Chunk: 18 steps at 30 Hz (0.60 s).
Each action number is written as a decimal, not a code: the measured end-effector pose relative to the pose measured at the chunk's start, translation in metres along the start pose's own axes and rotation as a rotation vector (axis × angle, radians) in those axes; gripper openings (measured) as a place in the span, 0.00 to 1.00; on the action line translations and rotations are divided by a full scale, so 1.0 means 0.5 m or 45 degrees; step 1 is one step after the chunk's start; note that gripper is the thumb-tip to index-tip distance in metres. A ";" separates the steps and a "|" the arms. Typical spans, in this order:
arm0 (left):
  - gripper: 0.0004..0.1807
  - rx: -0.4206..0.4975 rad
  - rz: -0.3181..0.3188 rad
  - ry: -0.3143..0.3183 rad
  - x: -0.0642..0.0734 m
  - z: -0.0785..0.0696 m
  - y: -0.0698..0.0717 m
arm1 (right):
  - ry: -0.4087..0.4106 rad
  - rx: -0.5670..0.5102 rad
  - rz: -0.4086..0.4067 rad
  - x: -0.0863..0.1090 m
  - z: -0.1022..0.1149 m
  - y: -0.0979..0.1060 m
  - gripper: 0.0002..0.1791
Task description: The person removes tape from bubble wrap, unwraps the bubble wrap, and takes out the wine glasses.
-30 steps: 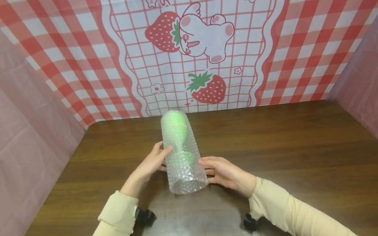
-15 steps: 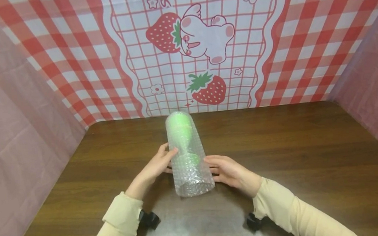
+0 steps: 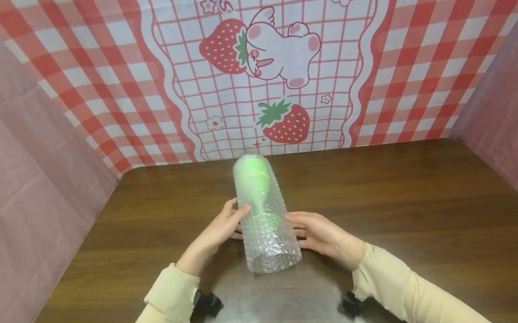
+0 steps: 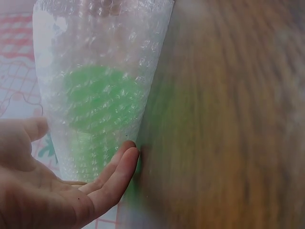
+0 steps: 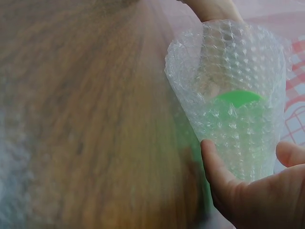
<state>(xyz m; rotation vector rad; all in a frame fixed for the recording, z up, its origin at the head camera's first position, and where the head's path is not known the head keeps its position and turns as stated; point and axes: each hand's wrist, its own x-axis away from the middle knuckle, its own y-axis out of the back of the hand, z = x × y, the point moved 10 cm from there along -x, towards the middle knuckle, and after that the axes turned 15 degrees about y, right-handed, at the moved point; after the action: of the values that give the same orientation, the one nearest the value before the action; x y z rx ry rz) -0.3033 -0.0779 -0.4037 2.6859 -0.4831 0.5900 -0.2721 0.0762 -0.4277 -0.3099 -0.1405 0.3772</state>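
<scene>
A clear bubble wrap sleeve [image 3: 274, 246] surrounds a green hourglass-shaped thing [image 3: 255, 175], wide at both ends and narrow in the middle; its exact kind is blurred by the bubbles. The sleeve's loose end faces me. On its left side my left hand [image 3: 216, 230] holds it, thumb over the top and other fingers partly hidden behind. From the right, my right hand [image 3: 319, 233] holds its edge near the loose end. In the right wrist view, a finger and the thumb lie on opposite sides of the bubble wrap [image 5: 238, 138]. Whether the sleeve touches the table cannot be told.
The dark wooden table [image 3: 409, 209] spreads around the sleeve on both sides. Behind it hangs a red-and-white checked strawberry cloth [image 3: 286, 55], close to the sleeve's far end. Pink curtains [image 3: 21, 169] close off the left and right sides.
The wrapped green thing has shifted to the right and slightly toward me. Both hands have moved along with it, keeping their hold.
</scene>
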 end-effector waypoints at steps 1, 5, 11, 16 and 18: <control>0.35 0.002 -0.004 0.004 0.000 0.000 -0.001 | 0.002 -0.003 -0.001 0.001 0.001 0.002 0.25; 0.35 -0.010 -0.009 0.003 0.001 -0.003 -0.007 | 0.015 -0.015 0.011 0.005 0.005 0.006 0.25; 0.35 -0.037 -0.003 -0.003 0.000 -0.006 -0.018 | 0.037 -0.031 0.018 0.008 0.011 0.015 0.27; 0.36 -0.030 -0.008 0.007 -0.002 -0.002 -0.024 | 0.036 -0.028 0.010 0.010 0.013 0.021 0.27; 0.36 -0.034 -0.008 0.008 -0.002 -0.001 -0.027 | 0.031 -0.021 0.005 0.011 0.012 0.024 0.27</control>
<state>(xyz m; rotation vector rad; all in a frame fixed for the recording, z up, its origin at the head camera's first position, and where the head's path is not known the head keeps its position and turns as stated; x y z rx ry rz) -0.2992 -0.0657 -0.4071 2.6586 -0.4771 0.5855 -0.2722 0.0903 -0.4257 -0.3313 -0.1194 0.3763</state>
